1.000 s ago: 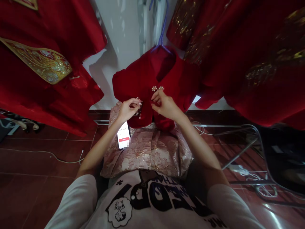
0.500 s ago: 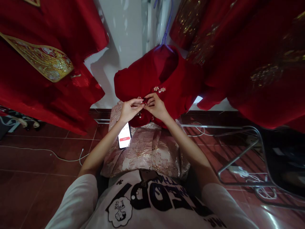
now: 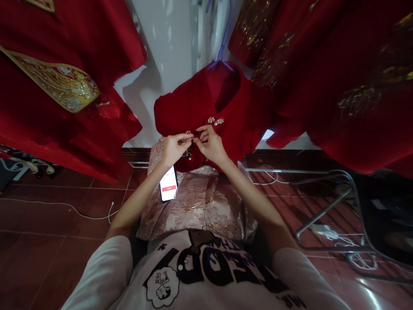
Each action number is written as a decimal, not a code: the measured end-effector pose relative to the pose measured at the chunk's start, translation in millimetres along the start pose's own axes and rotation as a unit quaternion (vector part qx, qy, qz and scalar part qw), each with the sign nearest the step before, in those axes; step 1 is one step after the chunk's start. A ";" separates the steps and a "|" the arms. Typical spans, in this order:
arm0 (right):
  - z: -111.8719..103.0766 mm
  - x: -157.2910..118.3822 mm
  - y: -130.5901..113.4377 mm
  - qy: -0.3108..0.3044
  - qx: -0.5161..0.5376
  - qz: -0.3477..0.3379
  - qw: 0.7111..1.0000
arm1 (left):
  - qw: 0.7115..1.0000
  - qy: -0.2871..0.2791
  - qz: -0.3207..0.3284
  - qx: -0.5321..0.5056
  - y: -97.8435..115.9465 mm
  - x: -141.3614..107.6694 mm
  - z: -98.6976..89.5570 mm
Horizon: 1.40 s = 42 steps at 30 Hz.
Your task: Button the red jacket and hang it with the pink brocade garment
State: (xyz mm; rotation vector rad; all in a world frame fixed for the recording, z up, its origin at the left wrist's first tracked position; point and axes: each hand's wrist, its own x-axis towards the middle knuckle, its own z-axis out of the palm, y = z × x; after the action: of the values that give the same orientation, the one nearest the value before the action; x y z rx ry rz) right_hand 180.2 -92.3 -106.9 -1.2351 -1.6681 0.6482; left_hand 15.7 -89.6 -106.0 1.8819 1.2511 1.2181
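A red jacket (image 3: 222,101) hangs on a purple hanger (image 3: 224,45) in front of me, against a white wall. A pearl clasp (image 3: 215,121) sits fastened near its collar. Lower on the front, my left hand (image 3: 174,147) and my right hand (image 3: 209,144) meet fingertip to fingertip and pinch a second pearl clasp (image 3: 191,137) at the jacket's front edge. A lit phone (image 3: 168,184) lies below my left wrist on pink and gold brocade fabric (image 3: 201,206) spread on my lap.
Large red embroidered garments hang at the left (image 3: 61,82) and right (image 3: 329,73). A white cable (image 3: 74,211) runs across the dark red tiled floor (image 3: 48,254) at the left. A metal stand (image 3: 332,204) with cords stands at the right.
My right hand dropped from the upper pearl clasp to the lower one and met my left hand there. Both hands now pinch that lower clasp together.
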 end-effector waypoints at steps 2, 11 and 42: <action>1.7 -0.4 1.6 0.003 -0.003 -0.003 1.000 | 1.000 -0.004 0.010 0.014 0.2 2.4 -2.3; 4.7 -0.3 5.6 0.005 -0.027 -0.029 0.999 | 0.994 -0.089 0.059 0.012 -8.7 15.1 -15.2; -41.1 -18.1 33.5 -0.254 -0.195 0.091 0.943 | 0.985 -0.172 0.001 0.005 -56.4 -37.3 18.8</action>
State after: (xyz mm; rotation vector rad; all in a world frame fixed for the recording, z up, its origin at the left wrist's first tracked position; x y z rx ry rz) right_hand 232.8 -101.7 -123.6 -1.6128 -2.2047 0.8253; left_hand 4.7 -100.6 -174.5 1.9972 1.0675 0.8397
